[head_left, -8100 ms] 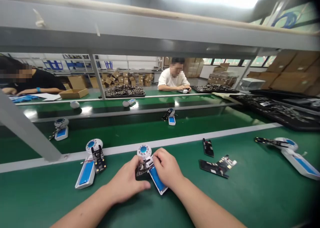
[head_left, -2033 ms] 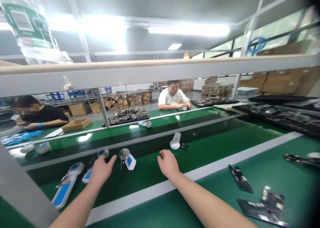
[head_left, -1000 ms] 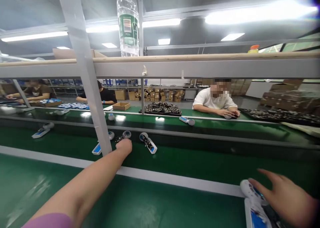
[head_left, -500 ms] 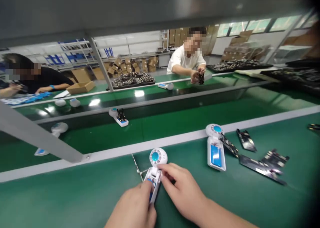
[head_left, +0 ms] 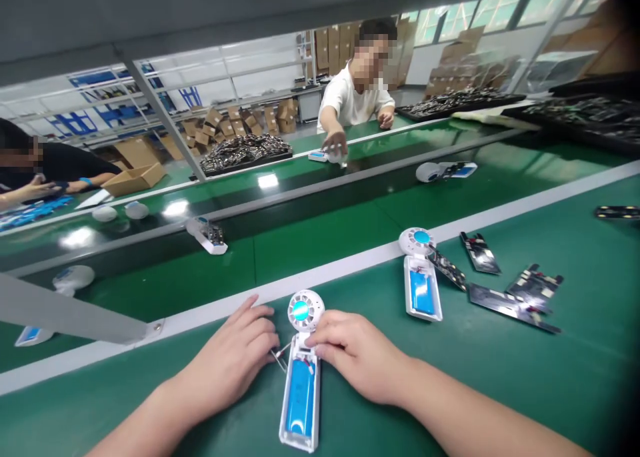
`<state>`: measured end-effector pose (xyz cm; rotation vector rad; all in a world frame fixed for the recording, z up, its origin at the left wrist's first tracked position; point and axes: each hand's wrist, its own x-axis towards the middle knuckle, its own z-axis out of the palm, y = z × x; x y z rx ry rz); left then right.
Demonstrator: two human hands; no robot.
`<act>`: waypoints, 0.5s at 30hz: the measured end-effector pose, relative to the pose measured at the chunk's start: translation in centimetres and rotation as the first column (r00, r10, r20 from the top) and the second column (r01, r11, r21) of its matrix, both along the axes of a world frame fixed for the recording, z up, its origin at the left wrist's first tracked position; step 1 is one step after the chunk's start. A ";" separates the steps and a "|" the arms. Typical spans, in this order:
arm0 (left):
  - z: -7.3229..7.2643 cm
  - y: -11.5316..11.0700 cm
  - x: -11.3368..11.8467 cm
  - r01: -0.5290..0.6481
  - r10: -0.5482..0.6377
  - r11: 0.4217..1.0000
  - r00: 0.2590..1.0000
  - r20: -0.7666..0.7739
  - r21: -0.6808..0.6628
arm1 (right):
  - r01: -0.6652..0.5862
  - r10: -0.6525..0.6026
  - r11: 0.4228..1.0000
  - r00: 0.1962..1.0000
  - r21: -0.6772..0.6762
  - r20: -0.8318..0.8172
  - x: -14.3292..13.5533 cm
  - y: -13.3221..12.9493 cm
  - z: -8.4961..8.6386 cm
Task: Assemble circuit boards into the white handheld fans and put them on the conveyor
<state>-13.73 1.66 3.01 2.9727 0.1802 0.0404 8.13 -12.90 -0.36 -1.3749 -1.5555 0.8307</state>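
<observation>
A white handheld fan [head_left: 301, 377] lies on the green bench, its round head away from me and a blue battery in its open handle. My right hand [head_left: 357, 353] pinches the fan at its neck, thumb and fingers together. Left of the fan, my left hand [head_left: 235, 353] rests with bent fingers over a dark circuit board [head_left: 281, 358], which is mostly hidden under it; its fingertips press together there. A second open fan [head_left: 423, 287] lies to the right, with a board [head_left: 449, 268] beside its neck.
Several loose circuit boards [head_left: 515, 305] lie at the right. Beyond the pale rail [head_left: 350, 263], a green conveyor carries more fans [head_left: 207, 235]. A metal post [head_left: 75, 317] slants at the left. Across the line, one person [head_left: 355, 97] reaches to a fan; another sits far left.
My left hand has left the fan's handle and moved left to the board, uncovering the battery. My right hand stays at the neck. Another fan shows on the conveyor, and the person opposite reaches down.
</observation>
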 end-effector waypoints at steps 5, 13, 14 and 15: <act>1.5 -1.8 0.4 -0.293 0.268 0.906 0.956 -0.121 -0.307 | 0.174 -0.187 0.979 0.975 -0.111 -0.123 -0.9 0.6 -0.5; 1.0 -6.8 3.3 -0.491 0.551 0.501 0.816 -0.175 -0.713 | 0.359 -0.363 0.929 0.931 0.087 0.034 -3.0 0.1 -0.2; 0.5 -7.2 3.5 -0.488 0.583 0.496 0.800 -0.141 -0.718 | 0.378 -0.386 0.918 0.920 0.118 0.060 -3.2 0.0 -0.2; -0.1 -7.5 3.6 -0.496 0.614 0.501 0.781 -0.112 -0.709 | 0.397 -0.410 0.907 0.909 0.138 0.081 -3.3 -0.1 -0.1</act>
